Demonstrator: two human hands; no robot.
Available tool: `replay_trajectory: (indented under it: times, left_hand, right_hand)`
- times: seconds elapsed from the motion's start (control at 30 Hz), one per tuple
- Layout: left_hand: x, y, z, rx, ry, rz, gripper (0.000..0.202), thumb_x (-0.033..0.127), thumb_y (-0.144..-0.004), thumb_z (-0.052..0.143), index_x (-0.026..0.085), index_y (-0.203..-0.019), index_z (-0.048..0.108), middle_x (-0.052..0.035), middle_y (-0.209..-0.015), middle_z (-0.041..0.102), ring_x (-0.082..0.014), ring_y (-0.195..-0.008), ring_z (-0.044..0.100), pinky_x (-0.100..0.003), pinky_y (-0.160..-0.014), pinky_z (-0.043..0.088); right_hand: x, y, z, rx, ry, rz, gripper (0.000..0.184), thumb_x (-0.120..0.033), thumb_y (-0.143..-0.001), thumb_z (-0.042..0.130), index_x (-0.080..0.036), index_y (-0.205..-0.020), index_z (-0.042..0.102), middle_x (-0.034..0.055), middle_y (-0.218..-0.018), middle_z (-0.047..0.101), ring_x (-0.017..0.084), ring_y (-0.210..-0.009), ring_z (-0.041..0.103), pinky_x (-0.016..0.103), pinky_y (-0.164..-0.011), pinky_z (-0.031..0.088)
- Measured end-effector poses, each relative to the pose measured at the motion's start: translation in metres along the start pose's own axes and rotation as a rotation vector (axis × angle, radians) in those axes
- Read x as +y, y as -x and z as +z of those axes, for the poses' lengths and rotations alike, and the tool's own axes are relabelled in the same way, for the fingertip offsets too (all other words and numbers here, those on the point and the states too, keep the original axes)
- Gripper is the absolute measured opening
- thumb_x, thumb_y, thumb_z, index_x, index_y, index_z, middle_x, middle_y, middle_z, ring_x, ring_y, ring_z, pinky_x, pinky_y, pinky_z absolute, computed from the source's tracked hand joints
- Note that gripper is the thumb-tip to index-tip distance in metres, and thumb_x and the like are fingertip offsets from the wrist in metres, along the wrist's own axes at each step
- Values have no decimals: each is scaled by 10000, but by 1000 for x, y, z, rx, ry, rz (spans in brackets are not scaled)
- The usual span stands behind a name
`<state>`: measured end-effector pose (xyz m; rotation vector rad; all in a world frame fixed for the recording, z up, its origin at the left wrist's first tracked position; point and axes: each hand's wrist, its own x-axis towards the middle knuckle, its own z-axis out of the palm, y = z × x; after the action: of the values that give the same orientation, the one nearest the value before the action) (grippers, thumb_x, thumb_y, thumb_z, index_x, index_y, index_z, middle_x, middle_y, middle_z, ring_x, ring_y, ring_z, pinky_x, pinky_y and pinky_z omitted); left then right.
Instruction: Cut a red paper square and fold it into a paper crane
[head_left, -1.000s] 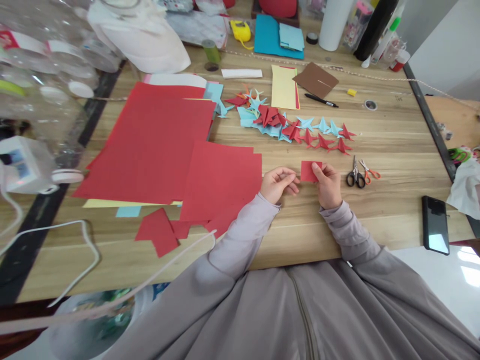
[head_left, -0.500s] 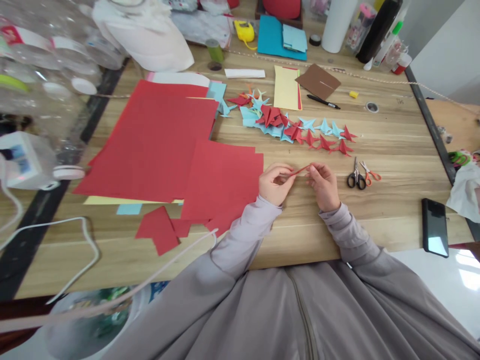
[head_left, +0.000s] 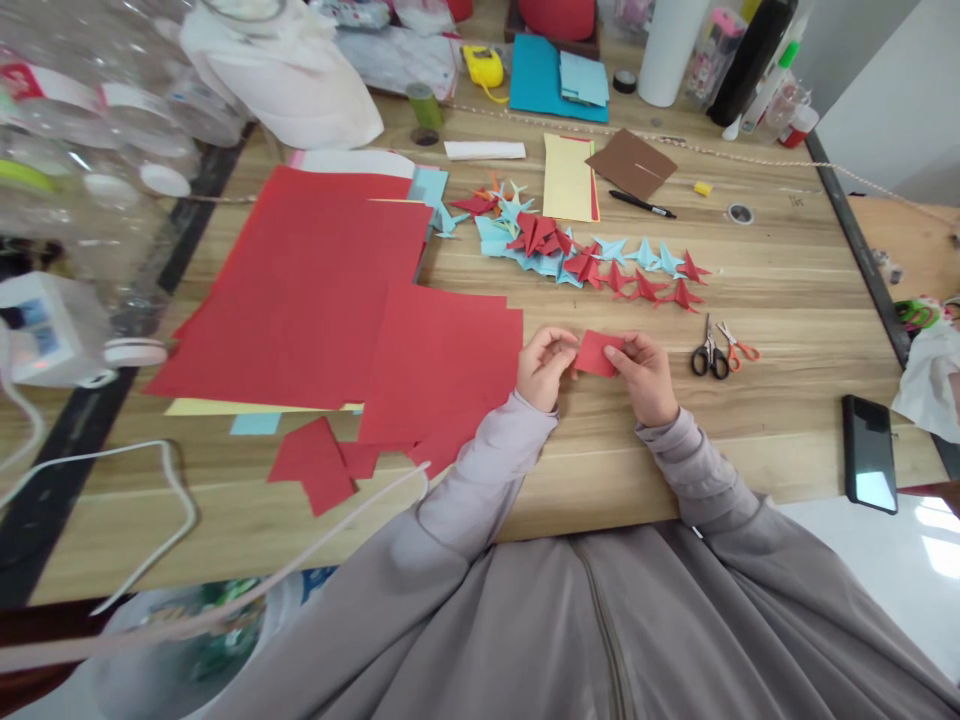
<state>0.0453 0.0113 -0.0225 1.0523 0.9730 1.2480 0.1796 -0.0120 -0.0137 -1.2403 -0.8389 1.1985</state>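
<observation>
Above the table, a small red paper square (head_left: pixel 598 353) lies between my two hands, its flat face toward me. My right hand (head_left: pixel 651 375) pinches its right side, thumb on top and fingers behind. At the left edge of the square, my left hand (head_left: pixel 546 368) is closed, its curled fingertips meeting the paper. Beyond my hands lie folded red paper cranes (head_left: pixel 646 287) and light blue paper cranes (head_left: pixel 645 254), some heaped together. Black-handled scissors (head_left: pixel 709 352) and orange-handled scissors (head_left: pixel 739 348) rest to the right of my right hand.
Large red paper sheets (head_left: pixel 315 290) cover the left of the table, with red scraps (head_left: pixel 315 462) in front. A pen (head_left: pixel 642 205), brown paper (head_left: pixel 634 163) and yellow paper (head_left: pixel 568 178) lie farther back. A phone (head_left: pixel 869 453) sits at the right edge. A pale cord (head_left: pixel 300 555) crosses the lower left.
The red paper has turned from edge-on to face-on and now shows as a flat square. Both hands stay in nearly the same place, and the view has shifted slightly.
</observation>
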Motion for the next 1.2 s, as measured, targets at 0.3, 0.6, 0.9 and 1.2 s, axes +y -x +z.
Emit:
replay_trajectory:
  times: [0.3, 0.6, 0.9, 1.2]
  left_hand:
    - [1, 2, 5, -118, -63, -131, 338, 418, -576, 771, 155, -643, 570, 50, -516, 508, -86, -437, 501, -220, -379, 468]
    - [-2, 0, 3, -168, -4, -125, 324, 345, -500, 820, 145, -682, 642, 13, -595, 635, -126, -526, 601, -277, -525, 539]
    - [-1, -2, 2, -98, 103, -179, 413, 352, -422, 859, 133, -725, 684, -34, -653, 699, -151, -551, 640, -321, -586, 563]
    - [-1, -3, 1, -21, -69, 16, 265, 402, -581, 776, 157, -652, 707, -32, -642, 695, -131, -599, 616, -269, -617, 513]
  right_hand:
    - [-1, 3, 1, -19, 84, -16, 325, -464, -588, 762, -181, -700, 648, -14, -611, 643, 102, -537, 539, 249, -544, 451]
    - [-1, 0, -3, 90, 119, -119, 288, -452, -702, 682, -185, -624, 606, -36, -550, 560, 83, -500, 451, 229, -505, 386]
    - [-1, -3, -8, 124, 82, -179, 267, -414, -733, 674, -184, -627, 592, -46, -541, 525, 77, -503, 425, 229, -513, 371]
    - [1, 3, -6, -78, 314, -240, 236, -410, -758, 656, -181, -703, 640, -7, -638, 619, 114, -596, 531, 260, -607, 423]
